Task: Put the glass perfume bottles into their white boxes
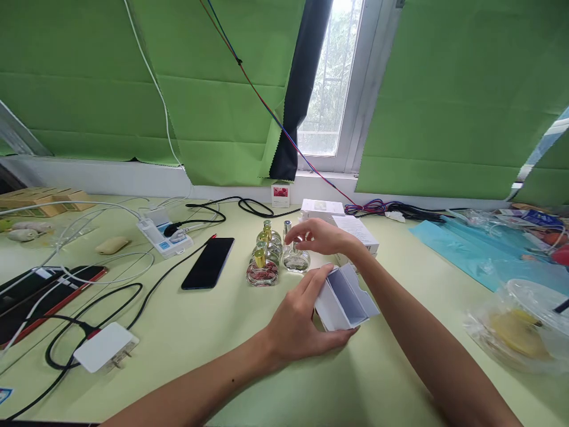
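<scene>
In the head view my left hand [306, 314] is wrapped around a small white box [331, 302], which is tilted with its top flaps open and its inside bare. My right hand [317, 235] reaches past the box to a clear glass perfume bottle [296, 261], its thumb and fingers pinched at the bottle's top. The fingers hide that bottle's cap. Just left stands a row of similar bottles with gold caps; the front perfume bottle [262, 274] shows a pinkish tint.
Closed white boxes [355, 231] lie behind my right hand. A black phone [208, 263], a power strip [164, 234] and a white charger [106, 347] with cables occupy the left. Rightward are blue plastic sheeting [457, 249] and a bagged plastic cup [524, 326].
</scene>
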A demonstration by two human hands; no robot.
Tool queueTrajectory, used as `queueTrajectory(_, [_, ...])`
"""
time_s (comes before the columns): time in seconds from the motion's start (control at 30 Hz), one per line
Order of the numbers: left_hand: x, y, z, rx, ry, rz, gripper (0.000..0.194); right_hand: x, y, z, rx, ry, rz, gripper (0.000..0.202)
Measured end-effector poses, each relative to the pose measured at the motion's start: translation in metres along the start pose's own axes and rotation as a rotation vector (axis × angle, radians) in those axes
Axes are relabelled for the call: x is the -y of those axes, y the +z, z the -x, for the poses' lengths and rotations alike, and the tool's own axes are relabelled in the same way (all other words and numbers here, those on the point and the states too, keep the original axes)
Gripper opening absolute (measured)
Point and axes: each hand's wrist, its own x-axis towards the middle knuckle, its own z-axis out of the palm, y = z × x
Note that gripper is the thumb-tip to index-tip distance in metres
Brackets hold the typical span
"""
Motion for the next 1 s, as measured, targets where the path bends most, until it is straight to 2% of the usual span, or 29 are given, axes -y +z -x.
queueTrajectory(0.17, [-0.001, -0.001, -0.001, -0.001, 0.008, 0.003, 0.089, -0.003, 0.001, 0.000, -0.048, 0.024, -0.002, 0.022])
queueTrajectory(0.3, [-0.001, 0.000, -0.001, 0.001, 0.023, 0.009, 0.090, -0.002, 0.005, -0.002, -0.158, 0.112, 0.088, 0.016])
queueTrajectory(0.4, [-0.001, 0.000, 0.000, -0.005, 0.040, 0.008, 0.091, 0.000, 0.008, -0.002, -0.221, 0.170, 0.183, 0.017])
queueTrajectory(0.53, [-0.001, 0.001, 0.001, -0.004, 0.049, 0.011, 0.091, 0.002, 0.010, -0.002, -0.250, 0.159, 0.229, 0.020])
queueTrajectory(0.83, [-0.002, 0.003, 0.002, -0.003, 0.063, 0.022, 0.094, 0.008, 0.006, 0.000, -0.180, 0.198, 0.262, 0.024])
queueTrajectory(1.0, [-0.001, 0.004, 0.002, -0.004, 0.078, 0.015, 0.094, 0.010, 0.004, 0.002, -0.048, 0.263, 0.354, 0.036])
